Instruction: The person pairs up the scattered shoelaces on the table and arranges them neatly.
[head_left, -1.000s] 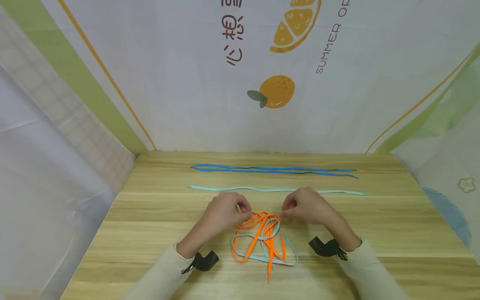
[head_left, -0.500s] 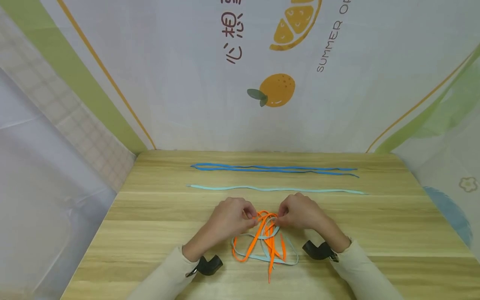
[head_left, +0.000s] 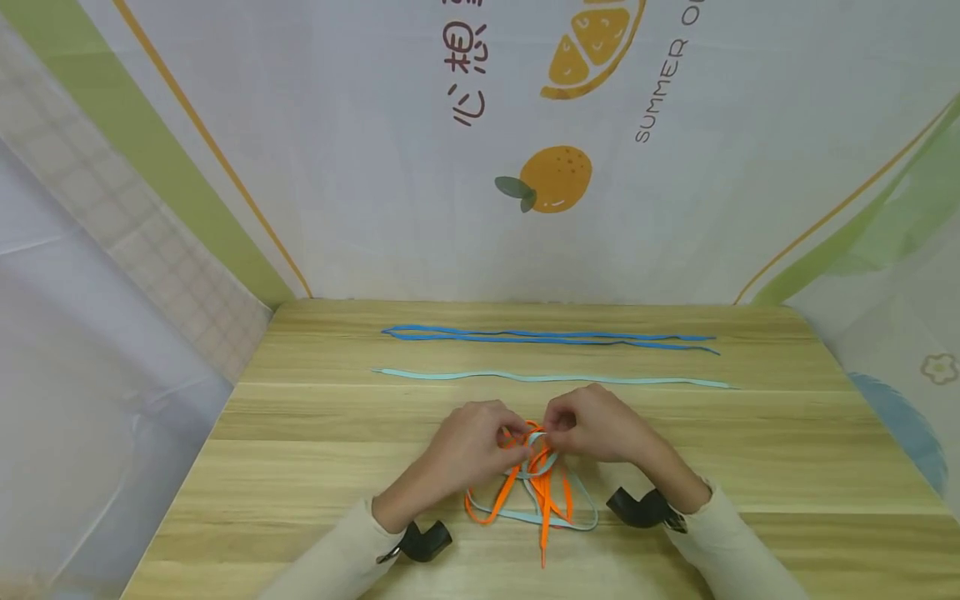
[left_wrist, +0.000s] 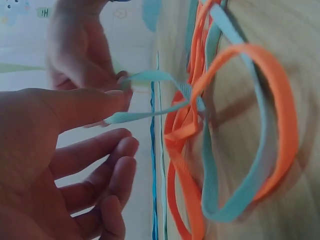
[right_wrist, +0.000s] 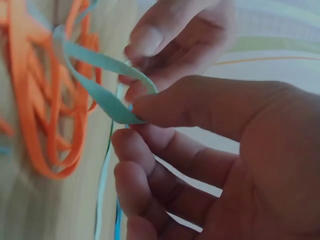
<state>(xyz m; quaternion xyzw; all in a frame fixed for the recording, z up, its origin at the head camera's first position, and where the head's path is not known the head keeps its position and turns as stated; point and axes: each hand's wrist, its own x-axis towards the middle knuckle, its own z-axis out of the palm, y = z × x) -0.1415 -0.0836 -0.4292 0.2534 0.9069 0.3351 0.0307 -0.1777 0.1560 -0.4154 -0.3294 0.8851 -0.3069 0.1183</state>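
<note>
In the head view, two bare hands work over a tangle of an orange lace (head_left: 543, 537) and a pale teal lace (head_left: 517, 515), lying on the wooden table (head_left: 315, 467) between the forearms. The left hand (head_left: 474, 437) leans over the upper left of the tangle, thumb and forefinger apart; the right hand (head_left: 600, 423) is at its upper right, fingers bent in toward the thumb. Beyond the hands a straight teal lace (head_left: 517, 378) runs across the table, and behind that lies a blue lace (head_left: 420, 328), doubled into two near-parallel strands. At the back hangs a white curtain (head_left: 375, 208) with a printed orange fruit (head_left: 557, 179). Both wrists come out of cream sleeves (head_left: 322, 550). In the left wrist view, the left hand's grip is loose: the thumb stands off from four bent fingers. Two strands of the pale teal lace stretch from the orange loops toward the hands, the lower one passing by the left thumb; whether that thumb touches it, I cannot tell. In the right wrist view, the right hand's grip is plain: thumb and forefinger pinch a raised loop of the pale teal lace, its other end running down into the orange heap, the left fingers just beside it.
</note>
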